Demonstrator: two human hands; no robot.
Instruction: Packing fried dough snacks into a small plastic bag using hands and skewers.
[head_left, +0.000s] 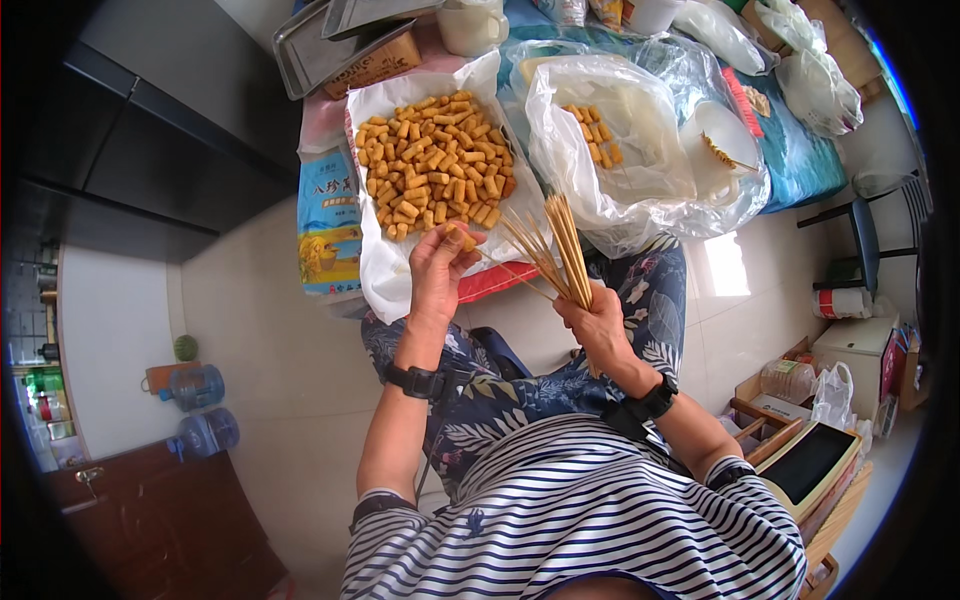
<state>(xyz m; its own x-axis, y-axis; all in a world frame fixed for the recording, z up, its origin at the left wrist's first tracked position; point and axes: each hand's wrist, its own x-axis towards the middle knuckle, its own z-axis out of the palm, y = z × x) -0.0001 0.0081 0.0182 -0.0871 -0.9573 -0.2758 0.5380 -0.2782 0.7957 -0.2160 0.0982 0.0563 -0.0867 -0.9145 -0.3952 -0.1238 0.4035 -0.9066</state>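
Between the fingertips of my left hand (439, 274) is a short golden-brown food piece (461, 238). My right hand (600, 326) grips a bundle of thin wooden skewers (568, 247), fanned out at the upper end. One separate skewer (517, 275) slants from the right hand to the piece; whether its tip is inside cannot be seen. Just beyond my left hand, a heap of similar food pieces (435, 161) lies on white paper (386, 281). To the right, several threaded pieces (594, 135) lie in a container lined with a clear plastic bag (551, 169).
A white bowl (705, 124) inside plastic stands right of the lined container. Metal trays (300, 56) and a beige mug (472, 30) are at the back. A printed blue bag (328, 225) hangs by the table's left front. Large water bottles (206, 433) lie on the floor at left.
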